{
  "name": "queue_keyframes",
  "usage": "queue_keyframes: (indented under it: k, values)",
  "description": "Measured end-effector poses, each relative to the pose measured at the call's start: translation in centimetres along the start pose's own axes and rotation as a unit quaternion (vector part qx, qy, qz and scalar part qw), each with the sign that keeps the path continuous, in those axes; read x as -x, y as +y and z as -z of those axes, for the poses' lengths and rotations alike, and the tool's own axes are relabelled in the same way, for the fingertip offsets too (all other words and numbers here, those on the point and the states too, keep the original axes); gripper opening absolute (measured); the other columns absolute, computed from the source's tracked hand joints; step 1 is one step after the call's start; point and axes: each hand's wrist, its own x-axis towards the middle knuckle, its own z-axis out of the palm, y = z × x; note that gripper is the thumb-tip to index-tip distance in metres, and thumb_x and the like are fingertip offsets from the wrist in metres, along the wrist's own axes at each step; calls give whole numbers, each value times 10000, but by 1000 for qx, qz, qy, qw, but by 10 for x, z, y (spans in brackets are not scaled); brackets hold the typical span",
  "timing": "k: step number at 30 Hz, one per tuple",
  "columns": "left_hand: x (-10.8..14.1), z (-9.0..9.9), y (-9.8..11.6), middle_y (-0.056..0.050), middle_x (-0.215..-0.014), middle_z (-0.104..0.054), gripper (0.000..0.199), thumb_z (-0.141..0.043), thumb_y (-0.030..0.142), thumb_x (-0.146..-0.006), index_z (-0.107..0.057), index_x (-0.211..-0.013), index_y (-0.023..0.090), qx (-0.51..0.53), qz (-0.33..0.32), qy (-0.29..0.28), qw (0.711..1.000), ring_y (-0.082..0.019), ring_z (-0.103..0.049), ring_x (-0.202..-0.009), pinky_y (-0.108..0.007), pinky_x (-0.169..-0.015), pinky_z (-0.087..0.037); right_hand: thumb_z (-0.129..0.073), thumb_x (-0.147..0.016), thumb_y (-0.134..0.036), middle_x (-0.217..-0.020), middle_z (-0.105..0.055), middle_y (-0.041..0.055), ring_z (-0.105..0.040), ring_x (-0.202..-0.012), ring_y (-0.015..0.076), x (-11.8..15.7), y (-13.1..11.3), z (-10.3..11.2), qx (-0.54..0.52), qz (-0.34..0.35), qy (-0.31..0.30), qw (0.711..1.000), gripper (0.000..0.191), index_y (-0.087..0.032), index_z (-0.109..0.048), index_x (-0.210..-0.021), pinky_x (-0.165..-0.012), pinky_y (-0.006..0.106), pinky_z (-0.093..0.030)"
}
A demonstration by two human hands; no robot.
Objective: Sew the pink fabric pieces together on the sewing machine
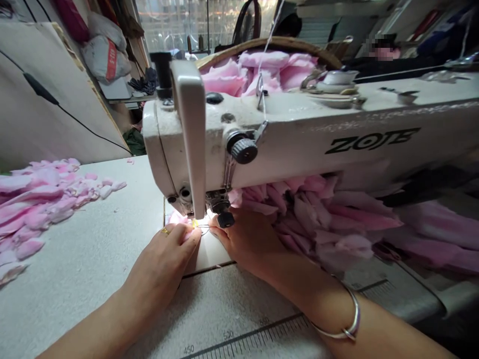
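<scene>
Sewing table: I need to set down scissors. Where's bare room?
Bare tabletop lies between the pink fabric scraps and left hand, and below it and the right hand, along the ruler. Under the machine arm, scraps crowd.

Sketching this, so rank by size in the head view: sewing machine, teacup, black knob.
Largest: sewing machine. Then teacup and black knob look alike; the knob's nearness to the camera makes their order unsure.

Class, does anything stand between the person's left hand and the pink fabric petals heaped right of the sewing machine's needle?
Yes: the right hand lies between the left hand and the pink fabric petals, beside the sewing machine's needle.
</scene>
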Motion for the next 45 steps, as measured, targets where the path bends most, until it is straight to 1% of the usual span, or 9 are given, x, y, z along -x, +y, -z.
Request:
queue_keyframes:
  k: [12,18,21,28,31,34,38,42,45]
  values:
    - [-4,-2,-3,-75,-1039,-527,284,-430,110,-891,-515,-1141,215,-7,1,13,1000,-228,-497,-934,-392,-806,-472,-483,-911,-198,-682,-643,40,-597,-628,172,-5,-2,-8,47,22,34,998,200,-180,-661,-821,-482,299,-277]
    - [-6,-2,-11,-44,-876,-529,122,-393,207,-951,-501,-1001,180,0,-4,126,992,-188,-517,-810,-339,-715,-464,-543,-878,-217,-818,-656,30,-611,-714,178,1,7,-7,-2,16,56,998,121,-190,-645,-819,-539,295,-353]
    - [-8,1,-14,-59,-896,-525,99,-429,240,-939,-496,-957,169,-42,3,155,987,-201,-510,-843,-338,-718,-460,-558,-862,-197,-851,-652,40,-609,-741,181,4,8,-5,-3,12,43,999,96,-189,-652,-846,-564,294,-378]
    - [-11,5,-25,-22,-802,-538,206,-493,384,-903,-492,-804,204,-50,44,137,988,-190,-522,-756,-333,-668,-436,-534,-823,-89,-901,-665,71,-598,-812,203,7,0,-5,27,82,18,996,224,-211,-647,-973,-628,301,-415]
    - [-12,5,-27,-7,-774,-533,171,-503,359,-894,-478,-815,209,-25,52,135,989,-180,-520,-737,-316,-642,-420,-496,-839,-70,-988,-662,81,-588,-892,205,10,-3,-3,28,136,24,990,262,-197,-635,-1020,-689,307,-427]
    - [-12,4,-27,9,-758,-517,78,-528,252,-858,-466,-832,213,4,63,145,987,-167,-510,-710,-303,-634,-415,-458,-875,-92,-967,-667,74,-592,-874,197,9,-6,0,21,158,27,987,237,-193,-645,-979,-659,308,-424]
    - [-9,8,-22,-13,-844,-528,111,-472,109,-818,-447,-840,215,32,30,162,986,-173,-515,-798,-313,-701,-430,-505,-865,-148,-827,-675,40,-602,-728,184,7,-7,8,1,87,-12,996,161,-201,-653,-898,-528,295,-369]
    - [-7,11,-17,-38,-927,-531,160,-547,237,-826,-470,-963,207,36,5,112,993,-209,-501,-895,-377,-795,-428,-468,-896,-191,-920,-686,29,-609,-724,177,8,-4,12,-41,45,5,998,189,-203,-653,-928,-534,297,-359]
    - [-8,7,-20,-38,-897,-524,198,-576,278,-813,-479,-967,201,10,20,108,994,-219,-494,-870,-395,-791,-420,-444,-914,-217,-973,-679,23,-613,-770,175,9,-1,9,-77,34,6,996,225,-220,-668,-937,-573,300,-375]
